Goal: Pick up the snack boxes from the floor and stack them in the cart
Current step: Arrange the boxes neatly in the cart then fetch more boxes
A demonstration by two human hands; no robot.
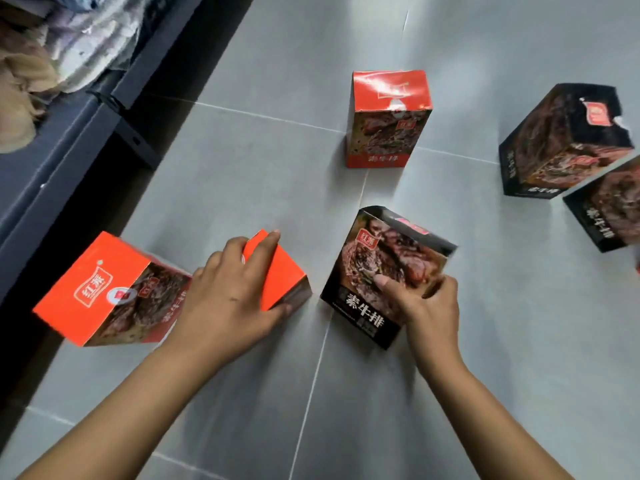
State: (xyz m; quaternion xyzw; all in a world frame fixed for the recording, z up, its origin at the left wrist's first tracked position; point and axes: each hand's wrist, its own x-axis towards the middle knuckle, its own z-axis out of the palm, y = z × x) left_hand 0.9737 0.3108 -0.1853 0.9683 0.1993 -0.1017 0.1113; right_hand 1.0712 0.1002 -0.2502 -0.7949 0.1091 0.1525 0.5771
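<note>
Several snack boxes stand on the grey tiled floor. My left hand (230, 289) grips an orange box (282, 275) from above, fingers spread over its top and thumb on its near side. My right hand (427, 299) grips a tilted black box (374, 268) printed with a meat picture, thumb on its front face and fingers curled round its right edge. Another orange box (104, 289) sits just left of my left hand. A third orange box (388, 119) stands further away. Two black boxes (561, 143) (609, 209) are at the right. No cart shows.
A dark shelf unit (86, 133) runs along the left side, with pale folded cloth (52, 46) on it. Grey floor tiles (450, 393) spread between and in front of the boxes.
</note>
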